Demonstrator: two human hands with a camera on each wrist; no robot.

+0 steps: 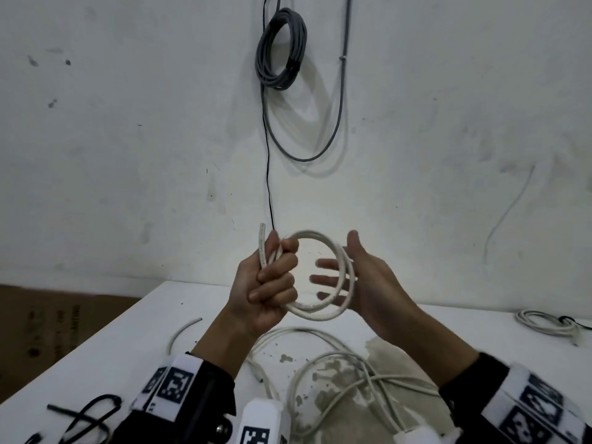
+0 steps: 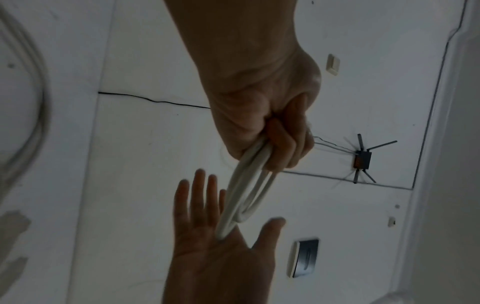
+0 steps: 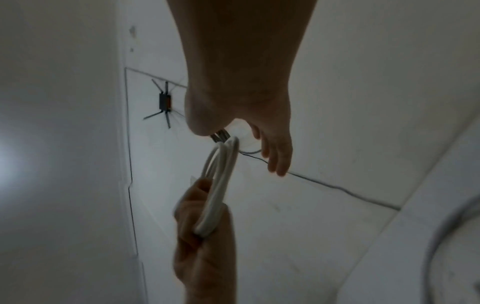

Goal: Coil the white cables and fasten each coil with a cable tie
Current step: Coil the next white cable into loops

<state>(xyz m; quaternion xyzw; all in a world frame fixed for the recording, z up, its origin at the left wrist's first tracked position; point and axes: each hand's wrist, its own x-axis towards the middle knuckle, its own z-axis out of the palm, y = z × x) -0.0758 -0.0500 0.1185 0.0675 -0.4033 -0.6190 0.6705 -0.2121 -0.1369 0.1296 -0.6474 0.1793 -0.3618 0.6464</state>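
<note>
The left hand (image 1: 267, 283) has its grip closed tight around one side of a white cable coil (image 1: 323, 274), fingers curled over the gathered loops, and holds it up in the air above the bench (image 1: 105, 363), in front of the white wall (image 1: 128, 139). One cut end of the cable (image 1: 262, 233) sticks up past the thumb. The right hand (image 1: 362, 277) is spread flat, fingers straight and apart, its palm against the far side of the coil; its grip closes on nothing. The left wrist view shows the loops resting edge-on against that open palm (image 2: 221, 257)

Below the hands, loose white cable (image 1: 346, 373) lies in tangled loops on the bench, with a short separate piece (image 1: 182, 331) to its left. Black cable ties (image 1: 86, 415) lie near the bench's front left edge. A finished white coil (image 1: 544, 325) sits far to the right. A grey cable coil (image 1: 282, 49) hangs on the wall above
</note>
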